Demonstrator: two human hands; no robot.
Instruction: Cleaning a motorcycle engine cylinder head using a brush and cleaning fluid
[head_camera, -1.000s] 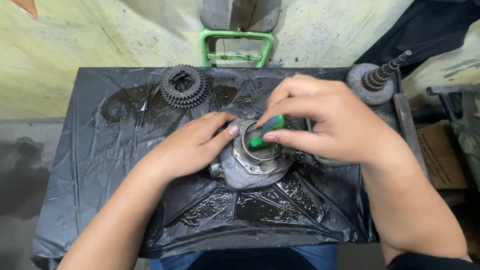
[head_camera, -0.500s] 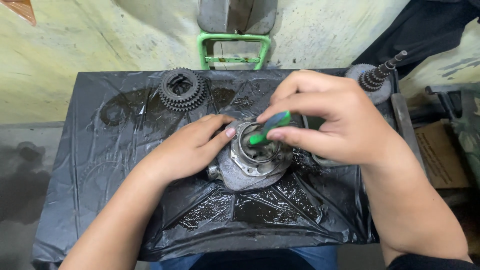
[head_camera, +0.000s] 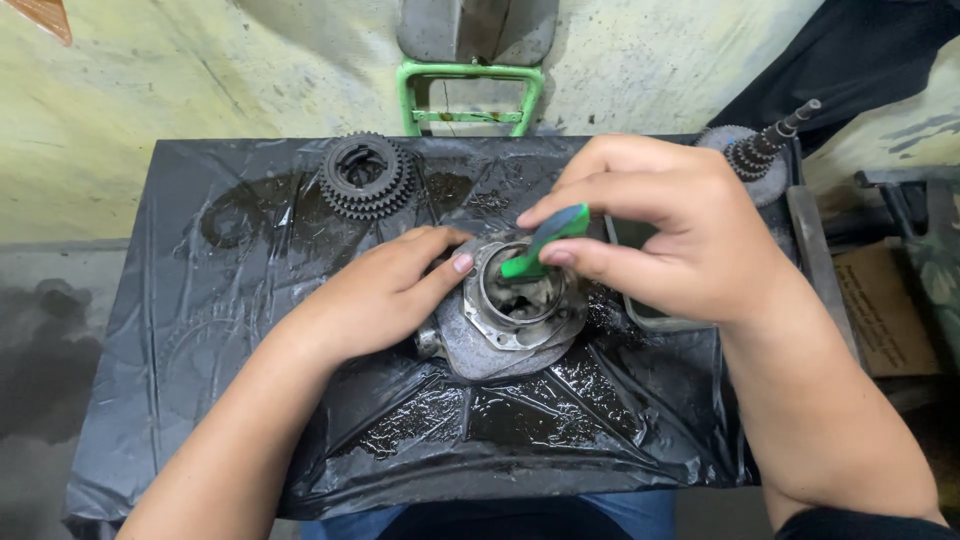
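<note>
Metal housing (head_camera: 510, 325), round and grey with a raised ring on top, lying flat on the oily black plastic sheet (head_camera: 240, 330) near the middle of the table, just ahead of the lap. Left hand (head_camera: 375, 295) laid against its left side, fingers nearly straight and close together, fingertips (head_camera: 455, 262) touching the ring's outer edge, steadying rather than gripping. Right hand (head_camera: 665, 235) above and to the right, thumb and forefinger pinched around a green-handled tool (head_camera: 545, 240), tip angled down into the open bore of the ring; exact contact point inside hidden by the tool and shadow.

Best done, by judgement, with firm downward pressure from the left fingertips so the slick housing cannot slide on the wet sheet, and with short, controlled strokes of the tool kept inside the bore wall. Worth keeping the left fingertips outside the ring, clear of the tool's tip.

Stacked gears (head_camera: 365, 177) farther back on the left, toothed shaft (head_camera: 765, 150) at the far right corner, both well apart from the hands.
</note>
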